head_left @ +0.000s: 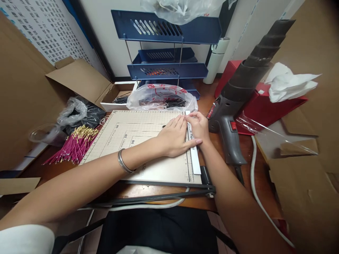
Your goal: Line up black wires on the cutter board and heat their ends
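A cream paper cutter with printed grid lines and size marks lies in front of me. Its black blade arm runs along the near side. My left hand lies flat on the board, fingers together and pointing away, thumb reaching across the white guide strip at the right edge. Bent around the far part of that strip is my right hand, its thumb and fingertips pinched together by the left fingertips. Whatever it pinches is too small or hidden to make out. A small dark bit shows beside the left hand.
Magenta wires with gold ends are heaped at left, near an open cardboard box. A plastic bag of dark pieces sits behind the cutter, below blue shelves. On the right stand a heat gun and a red tissue box.
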A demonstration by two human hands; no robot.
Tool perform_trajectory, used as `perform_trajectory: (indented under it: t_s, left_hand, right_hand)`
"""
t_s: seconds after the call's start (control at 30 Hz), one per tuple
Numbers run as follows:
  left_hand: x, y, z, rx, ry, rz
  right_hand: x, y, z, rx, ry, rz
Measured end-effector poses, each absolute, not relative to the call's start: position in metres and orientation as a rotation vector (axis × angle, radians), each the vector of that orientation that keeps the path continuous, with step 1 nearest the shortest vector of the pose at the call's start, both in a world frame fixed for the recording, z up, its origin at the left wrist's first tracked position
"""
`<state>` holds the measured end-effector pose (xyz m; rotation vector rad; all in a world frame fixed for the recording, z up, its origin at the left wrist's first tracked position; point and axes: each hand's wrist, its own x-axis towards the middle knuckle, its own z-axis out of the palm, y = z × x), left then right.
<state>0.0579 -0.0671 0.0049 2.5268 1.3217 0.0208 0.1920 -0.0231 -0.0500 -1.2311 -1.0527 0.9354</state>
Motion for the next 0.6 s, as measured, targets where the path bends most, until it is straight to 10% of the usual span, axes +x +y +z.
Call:
perform_trajectory:
  t_s: [0.6]
  left_hand:
    - [0.007,-0.043,0.002,2.607,1.145,0.319]
  right_hand:
    - [0.193,-0.023,-0.053,-1.247,-1.126,0.926]
